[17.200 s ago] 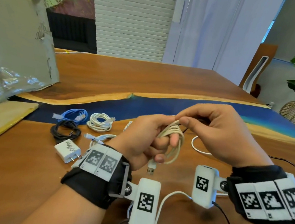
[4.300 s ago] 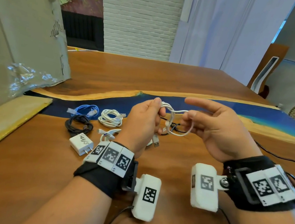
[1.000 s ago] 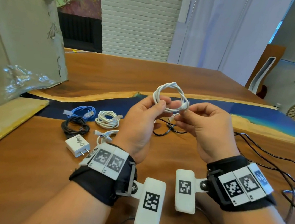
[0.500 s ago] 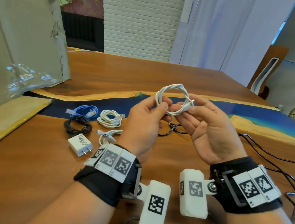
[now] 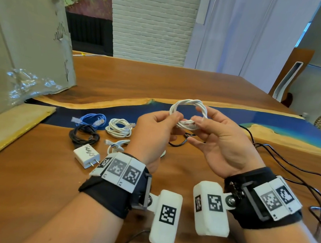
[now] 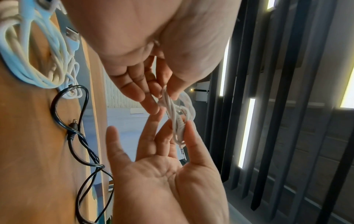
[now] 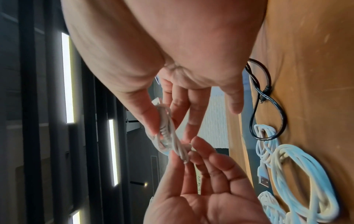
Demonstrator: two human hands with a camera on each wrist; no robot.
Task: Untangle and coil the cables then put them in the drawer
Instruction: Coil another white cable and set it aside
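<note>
Now the white cable (image 5: 188, 112), wound into a small twisted ring, hangs above the counter (image 5: 28, 165) between both hands, lower than half a second ago. The left hand (image 5: 152, 134) pinches its left side with thumb and forefinger; the right hand (image 5: 223, 143) has closed its thumb and forefinger on the lower strands, other fingers spread. The plug end is hard to make out among the loops. Blue (image 5: 91, 119), black (image 5: 83, 135) and white (image 5: 119, 129) coils lie on the glossy wood behind the left hand.
</note>
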